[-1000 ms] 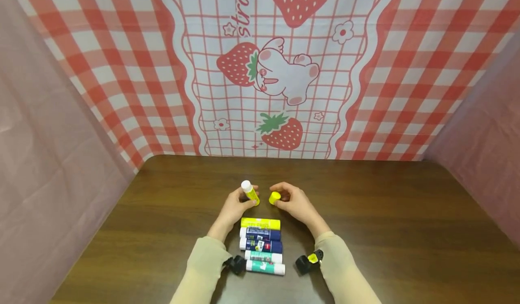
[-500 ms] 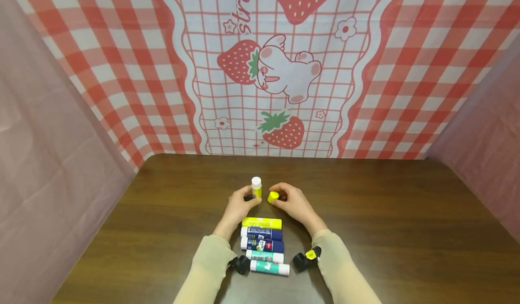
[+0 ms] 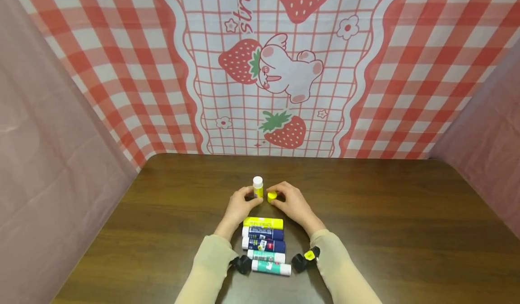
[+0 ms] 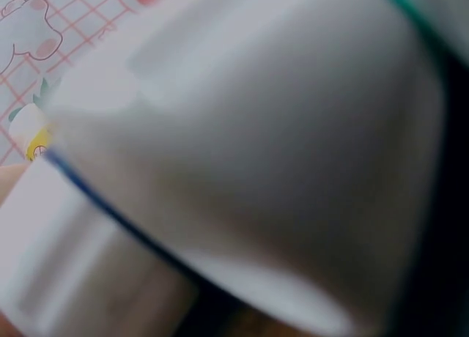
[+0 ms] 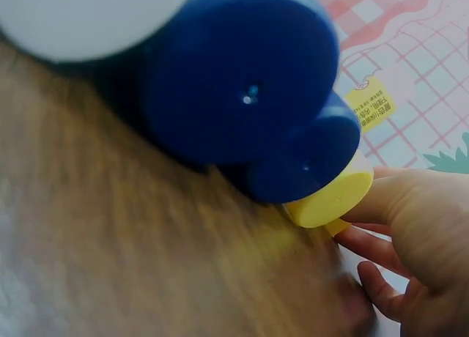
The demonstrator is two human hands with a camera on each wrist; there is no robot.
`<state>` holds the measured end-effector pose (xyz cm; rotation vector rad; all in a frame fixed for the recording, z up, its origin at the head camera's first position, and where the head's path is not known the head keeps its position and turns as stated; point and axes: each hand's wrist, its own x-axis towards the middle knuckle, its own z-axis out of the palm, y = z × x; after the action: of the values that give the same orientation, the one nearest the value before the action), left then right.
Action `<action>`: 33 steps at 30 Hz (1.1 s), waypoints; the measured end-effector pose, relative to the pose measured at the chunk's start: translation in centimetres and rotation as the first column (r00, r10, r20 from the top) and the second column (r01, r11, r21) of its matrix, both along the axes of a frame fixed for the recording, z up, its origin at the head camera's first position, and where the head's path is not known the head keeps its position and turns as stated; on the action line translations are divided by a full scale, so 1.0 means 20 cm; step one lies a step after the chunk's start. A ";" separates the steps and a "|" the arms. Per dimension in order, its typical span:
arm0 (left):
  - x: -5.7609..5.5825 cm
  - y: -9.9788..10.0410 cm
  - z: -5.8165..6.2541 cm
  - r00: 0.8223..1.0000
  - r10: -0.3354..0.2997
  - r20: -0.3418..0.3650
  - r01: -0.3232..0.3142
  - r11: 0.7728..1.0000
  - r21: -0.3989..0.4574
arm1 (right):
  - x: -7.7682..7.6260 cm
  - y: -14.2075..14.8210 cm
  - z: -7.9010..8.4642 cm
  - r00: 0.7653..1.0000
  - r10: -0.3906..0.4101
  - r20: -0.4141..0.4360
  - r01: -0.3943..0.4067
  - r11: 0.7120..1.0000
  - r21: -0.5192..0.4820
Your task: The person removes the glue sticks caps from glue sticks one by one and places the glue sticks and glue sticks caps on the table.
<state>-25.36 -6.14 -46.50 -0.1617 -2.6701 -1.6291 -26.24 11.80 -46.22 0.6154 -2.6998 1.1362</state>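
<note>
In the head view my left hand (image 3: pixel 239 207) pinches a yellow glue stick (image 3: pixel 257 190) between thumb and fingers. It stands nearly upright, its white end on top. Just to its right, my right hand (image 3: pixel 296 204) holds a small yellow cap (image 3: pixel 271 197) with thumb and fingertips. A narrow gap separates cap and stick. In the left wrist view large blurred white ends hide most of the left hand; only a bit of the glue stick (image 4: pixel 33 138) shows. The right wrist view shows my right hand (image 5: pixel 440 249) partly, with its cap mostly hidden.
Between my forearms several glue sticks lie side by side: a yellow one (image 3: pixel 263 223), navy ones (image 3: pixel 264 244) and teal ones (image 3: pixel 271 267). Black wrist cameras (image 3: pixel 242 264) flank the nearest. The brown table (image 3: pixel 386 214) ends at a strawberry-print cloth (image 3: pixel 284 69).
My left hand has moved right and brought the yellow glue stick from tilted to nearly upright. My right hand has come slightly left with the cap. The nearest teal glue stick has shifted slightly right.
</note>
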 end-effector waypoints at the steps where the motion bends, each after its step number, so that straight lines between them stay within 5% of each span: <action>1: 0.00 0.00 0.00 1.000 0.000 0.005 0.000 1.000 0.001 | 0.00 0.00 0.00 1.000 -0.001 0.002 0.001 1.000 0.002; 19: 0.00 -0.01 0.00 0.999 0.014 -0.050 -0.015 1.000 -0.015 | 0.03 0.00 0.01 0.999 -0.029 0.035 0.030 0.999 -0.019; 33: 0.00 -0.01 0.01 1.000 0.000 -0.029 -0.001 1.000 -0.024 | 0.05 0.00 0.01 0.995 -0.047 0.086 0.051 0.998 -0.045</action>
<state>-25.29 -6.41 -46.29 -0.1833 -2.6696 -1.5822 -25.32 11.84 -46.00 0.5017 -2.7338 1.2365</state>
